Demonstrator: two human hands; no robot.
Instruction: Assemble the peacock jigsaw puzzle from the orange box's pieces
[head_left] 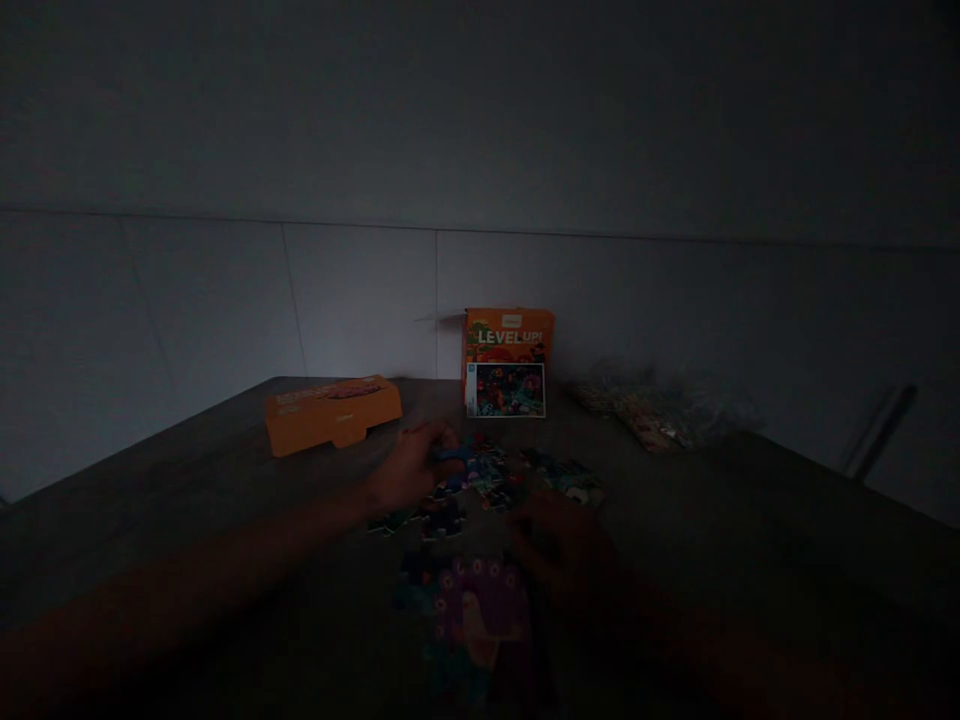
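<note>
My left hand (412,465) reaches over a heap of loose jigsaw pieces (491,470), its thumb and fingers apart around a blue piece (454,456). Whether it grips that piece is not plain. Nearer to me on the right, my right hand (559,540) hovers low beside the heap, blurred and dark, with fingers apart and nothing visible in them. Below the hands lies a joined part of the jigsaw (487,610), purple with a pale shape and round light spots. Several dark pieces (442,520) are left of centre.
An orange "LEVEL UP!" box (510,335) stands against the wall, a picture card (510,392) leaning on its front. Another orange box part (337,415) lies at the back left. Clear plastic wrapping (667,405) is at the back right of the table (225,480). Light is very dim.
</note>
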